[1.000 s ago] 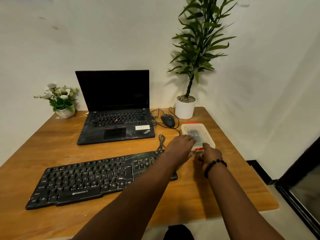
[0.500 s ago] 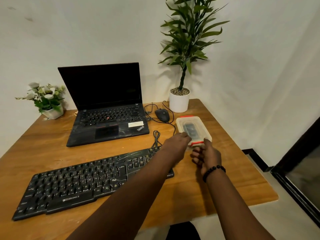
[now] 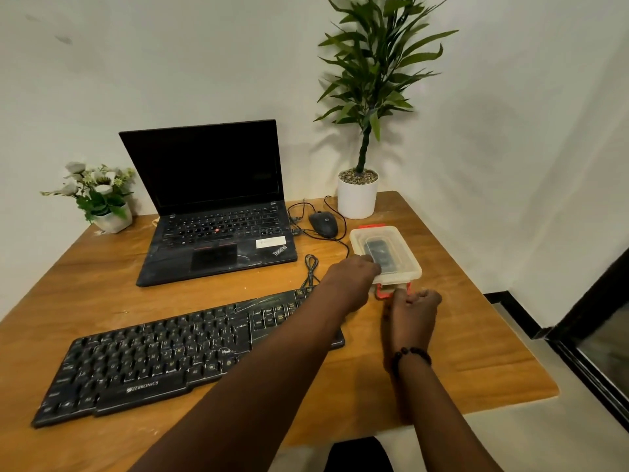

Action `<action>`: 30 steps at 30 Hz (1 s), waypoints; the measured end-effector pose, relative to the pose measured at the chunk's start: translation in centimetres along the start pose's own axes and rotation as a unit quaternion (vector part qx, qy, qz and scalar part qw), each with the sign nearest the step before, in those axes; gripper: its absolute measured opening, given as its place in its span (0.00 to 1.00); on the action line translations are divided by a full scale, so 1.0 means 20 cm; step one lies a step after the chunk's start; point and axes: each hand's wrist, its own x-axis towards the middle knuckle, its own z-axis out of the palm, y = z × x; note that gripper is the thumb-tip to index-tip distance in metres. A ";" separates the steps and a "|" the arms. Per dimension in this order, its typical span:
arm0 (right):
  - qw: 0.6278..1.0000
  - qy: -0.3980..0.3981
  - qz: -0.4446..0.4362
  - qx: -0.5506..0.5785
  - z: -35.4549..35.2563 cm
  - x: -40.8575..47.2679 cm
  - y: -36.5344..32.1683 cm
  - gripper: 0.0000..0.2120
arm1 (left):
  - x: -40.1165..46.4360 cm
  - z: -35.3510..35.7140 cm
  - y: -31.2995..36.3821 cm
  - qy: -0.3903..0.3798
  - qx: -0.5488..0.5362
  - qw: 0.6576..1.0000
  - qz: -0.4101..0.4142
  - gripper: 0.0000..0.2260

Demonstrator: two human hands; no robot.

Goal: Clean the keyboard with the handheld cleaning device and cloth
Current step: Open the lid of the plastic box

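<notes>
A black keyboard (image 3: 163,362) lies at an angle on the wooden table's near left. To its right stands a clear plastic container (image 3: 406,258) with red latches; a dark handheld device (image 3: 379,250) shows through its lid. My left hand (image 3: 350,277) grips the container's near-left corner, the forearm crossing the keyboard's right end. My right hand (image 3: 413,311) is curled at the near end, fingertips on the red latch (image 3: 383,294), which hangs flipped down off the lid. No cloth is visible.
An open black laptop (image 3: 218,216) sits behind the keyboard, with a black mouse (image 3: 323,223) and loose cables beside it. A tall plant in a white pot (image 3: 357,199) stands at the far right corner, a small flower pot (image 3: 109,218) at far left. The table's right edge (image 3: 510,335) is close.
The near red latch has swung down off the lid under my right hand's fingers, and that hand has drawn slightly toward me. My left hand stays on the container.
</notes>
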 end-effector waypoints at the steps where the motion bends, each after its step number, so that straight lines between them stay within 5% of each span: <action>1: 0.996 0.020 -0.062 -0.066 0.00 0.00 0.04 0.25 | -0.01 0.01 0.01 -0.003 -0.005 1.000 0.000 0.19; 5: 0.964 0.016 -0.186 -0.188 0.01 0.01 0.08 0.38 | 0.01 0.01 0.01 0.019 -0.025 1.000 0.003 0.15; 14: 0.937 0.004 -0.228 -0.265 0.08 -0.01 0.08 0.33 | 0.21 -0.03 -0.09 0.180 -0.068 0.981 -0.024 0.15; 22: 0.922 0.026 -0.241 -0.302 0.09 0.04 0.11 0.32 | 0.46 0.06 -0.14 0.057 -0.014 0.996 -0.063 0.22; 30: 0.914 0.040 -0.255 -0.312 0.10 0.06 0.09 0.34 | 0.55 0.12 -0.20 0.076 -0.062 0.992 -0.076 0.35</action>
